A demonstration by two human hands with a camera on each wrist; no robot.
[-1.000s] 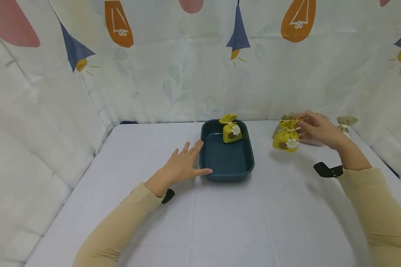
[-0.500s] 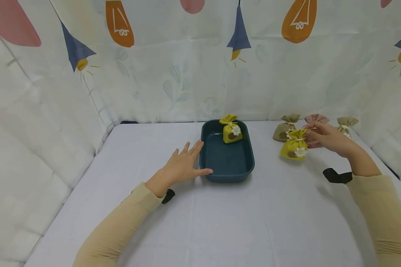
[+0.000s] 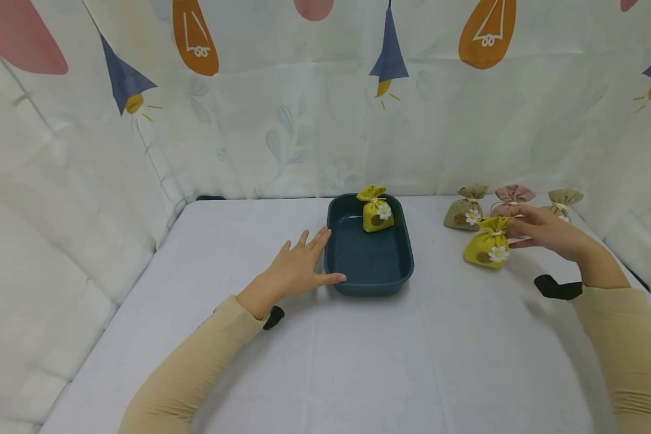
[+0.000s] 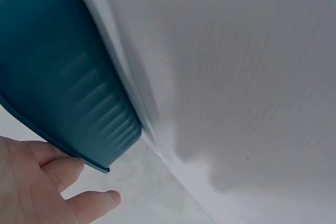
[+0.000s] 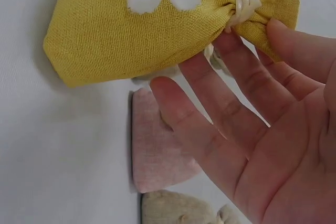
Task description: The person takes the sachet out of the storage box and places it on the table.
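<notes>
Towards the right of the head view, my right hand (image 3: pixel 550 232) pinches the gathered neck of a yellow drawstring pouch (image 3: pixel 486 246). In the right wrist view the thumb lies on the neck of this pouch (image 5: pixel 131 40), with fingers behind it. The pouch leans, its white flower facing out, low over the table. My left hand (image 3: pixel 292 272) has its fingers spread at the left rim of a dark teal rectangular tray (image 3: pixel 369 288), thumb at the near corner. Inside the tray, at its back right, sits a second yellow pouch (image 3: pixel 378 214) with a flower.
Behind my right hand stand a beige pouch (image 3: pixel 461 212), a pink pouch (image 3: pixel 514 194) and another beige pouch (image 3: pixel 565 199), partly hidden. A patterned curtain (image 3: pixel 314 108) hangs along the back edge of the white-covered table (image 3: pixel 358 361).
My right hand has moved right and nearer with the yellow pouch, lowering it towards the table. The beige and pink pouches behind show more. My left hand and the tray stay put.
</notes>
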